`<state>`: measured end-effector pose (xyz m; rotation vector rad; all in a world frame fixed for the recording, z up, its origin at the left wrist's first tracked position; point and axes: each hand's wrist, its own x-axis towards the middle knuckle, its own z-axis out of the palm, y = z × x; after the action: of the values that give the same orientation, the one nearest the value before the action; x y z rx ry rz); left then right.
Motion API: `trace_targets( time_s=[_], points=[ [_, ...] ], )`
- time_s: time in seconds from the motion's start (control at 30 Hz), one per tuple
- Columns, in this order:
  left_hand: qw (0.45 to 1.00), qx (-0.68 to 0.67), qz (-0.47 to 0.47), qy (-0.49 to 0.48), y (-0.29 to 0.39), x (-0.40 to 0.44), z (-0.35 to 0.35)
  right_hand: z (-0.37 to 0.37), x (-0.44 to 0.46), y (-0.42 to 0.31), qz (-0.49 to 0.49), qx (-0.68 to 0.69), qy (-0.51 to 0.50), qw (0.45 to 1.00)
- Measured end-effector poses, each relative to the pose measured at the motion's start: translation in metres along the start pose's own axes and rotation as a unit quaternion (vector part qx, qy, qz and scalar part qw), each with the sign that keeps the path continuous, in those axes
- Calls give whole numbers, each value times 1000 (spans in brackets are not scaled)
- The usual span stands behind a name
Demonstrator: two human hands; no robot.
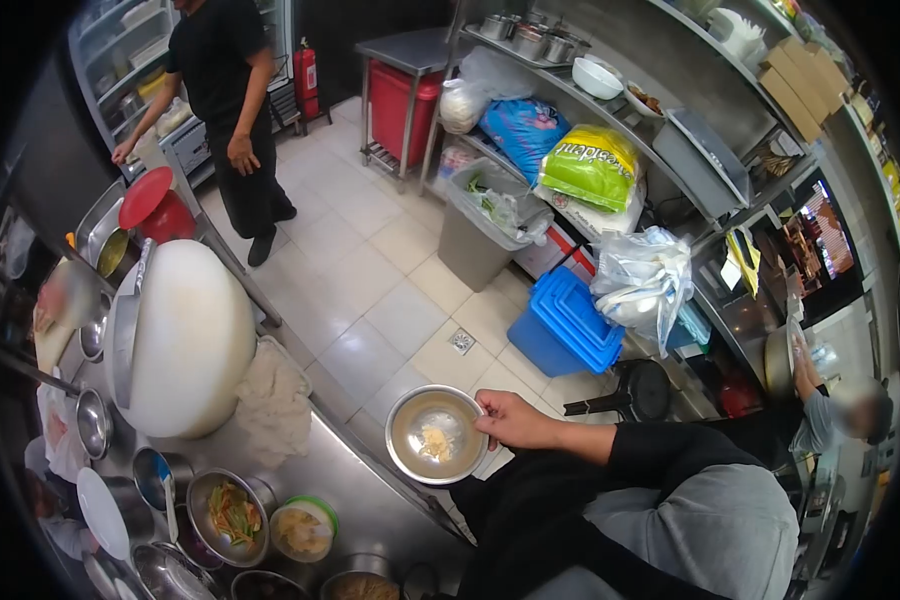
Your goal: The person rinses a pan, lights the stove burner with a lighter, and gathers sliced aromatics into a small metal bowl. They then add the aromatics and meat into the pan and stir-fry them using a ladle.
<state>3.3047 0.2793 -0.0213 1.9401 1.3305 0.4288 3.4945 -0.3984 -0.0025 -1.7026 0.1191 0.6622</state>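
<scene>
Bowl, metal (406,428), carried in the wearer's right hand (515,420) beyond the near edge of the worktop (370,500), over the tiled floor (395,250). Fingers are closed about its right rim; this appears chosen to keep them out of the contents. Its mouth faces up, which would keep the small pale heap (435,443) lying on the bottom from spilling. The left hand is out of view; its state cannot be told.

Worktop, left: a bowl of cut vegetables (199,508) and a green-rimmed tub (334,514) stand close together at the near end, presumably grouped for easy reach. Farther off, a large white vessel (195,335) has a crumpled cloth (275,405) against its right side, perhaps kept there for wiping or handling; purpose not confirmed.

Floor, right: a blue lidded bin (570,325) stands against the shelving, likely to leave the passage free. A co-worker (220,90) stands at far left, well apart from the bowl.
</scene>
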Motion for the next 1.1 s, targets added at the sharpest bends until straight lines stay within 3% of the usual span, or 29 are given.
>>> trace_targets(
  time_s=[0.27, 0.4, 0.43, 0.47, 0.5, 0.53, 0.57, 0.6, 0.67, 0.77, 0.83, 0.93, 1.0, 1.03, 1.07, 1.1],
  points=[
    [999, -39, -1, 37, -27, -3, -71, -5, 7, -2, 6, 35, 16, 999],
    [980, -190, 19, 49, -62, 25, -164, -13, 15, -11, -8, 78, 52, 996],
    [968, -222, 41, 108, -76, 39, -177, -16, 19, -10, -6, 82, 50, 995],
    [933, -341, -85, 74, -114, 99, -213, -23, 27, -11, -17, 81, 53, 995],
    [908, -411, -50, 59, -104, 95, -210, -27, 31, -10, -21, 84, 49, 995],
    [871, -482, -45, 80, -41, 47, -178, -32, 36, -11, -31, 86, 49, 995],
    [862, -505, -30, -21, -63, 58, -196, -37, 38, -14, -36, 88, 34, 995],
    [807, -580, -61, -90, -54, 46, -196, -40, 41, -14, -36, 93, 24, 995],
    [727, -659, -71, -179, -7, -11, -166, -48, 45, -11, -61, 98, 23, 993],
    [706, -652, -60, -269, 52, -89, -117, -60, 39, -15, -67, 127, 0, 990],
    [710, -627, -47, -315, 50, -110, -85, -70, 36, -12, -63, 117, -15, 991],
    [644, -639, -100, -409, 155, -229, 43, -85, 30, -9, -60, 120, -51, 990],
    [752, -477, -141, -432, 245, -312, 126, -98, 27, -8, -59, 126, -77, 987],
    [763, -388, 6, -517, 283, -338, 171, -105, 25, -9, -66, 124, -92, 986],
    [848, -232, 8, -476, 335, -381, 197, -114, 22, -10, -72, 124, -102, 984],
    [875, -103, 112, -459, 349, -401, 231, -123, 19, -11, -70, 126, -105, 984]
  ],
)
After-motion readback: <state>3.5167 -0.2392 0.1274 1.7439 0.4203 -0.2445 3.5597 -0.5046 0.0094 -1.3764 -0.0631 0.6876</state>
